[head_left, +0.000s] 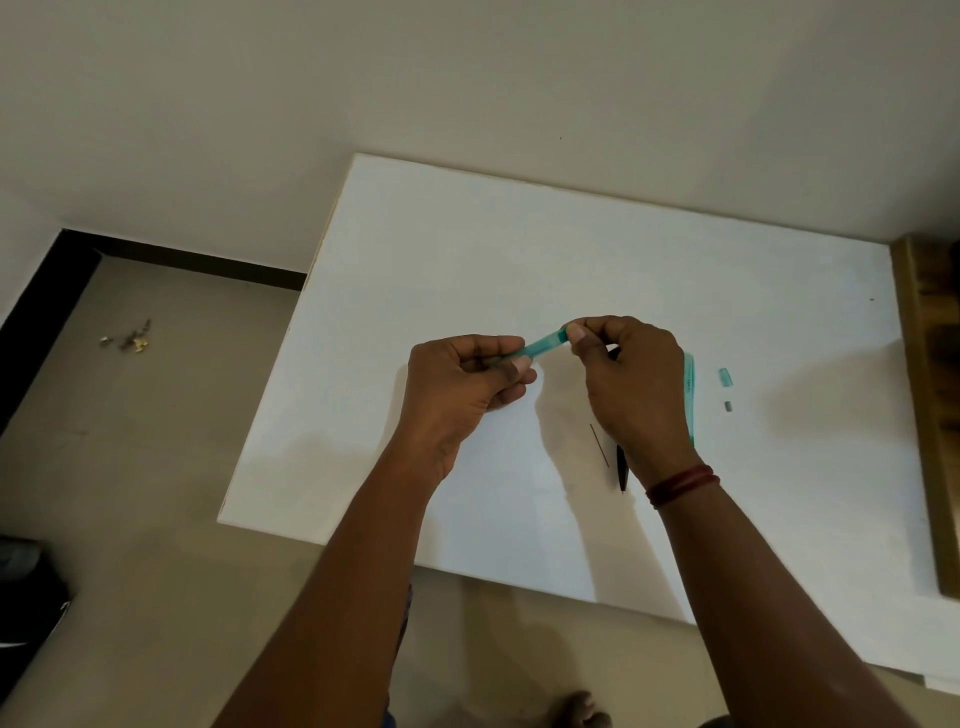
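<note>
Hands work close together above the white board. The left hand pinches the lower end of a teal pen part and the right hand pinches its upper end. The part tilts up toward the right; whether it is one piece or two cannot be told. On the board by the right hand lie a thin refill, a black pen piece and a teal barrel, partly hidden. A small teal cap and a grey bit lie just beyond.
</note>
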